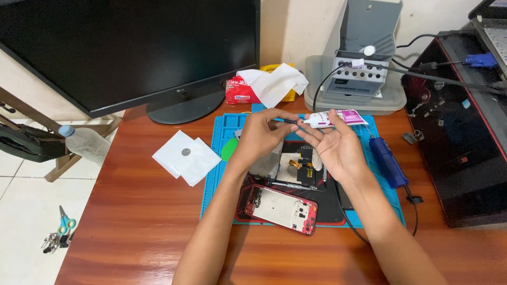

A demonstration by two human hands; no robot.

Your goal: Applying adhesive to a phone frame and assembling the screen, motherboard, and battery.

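Two bare forearms enter from the bottom edge, with no sleeve showing up to where the picture cuts them off. The left hand (pixel 260 136) and right hand (pixel 334 143) are ungloved, without rings. Both wrists are bare: no watch, band or bracelet. Slim fingers, short nails.

monitor (pixel 132 47) top cut off, black case (pixel 465 132) past right edge, tube (pixel 335 119) nozzle hidden by fingers

Both forearms raised; left hand (pixel 260 134) pinching, right hand (pixel 334 145) palm-up, fingers curled, fingertips meeting.
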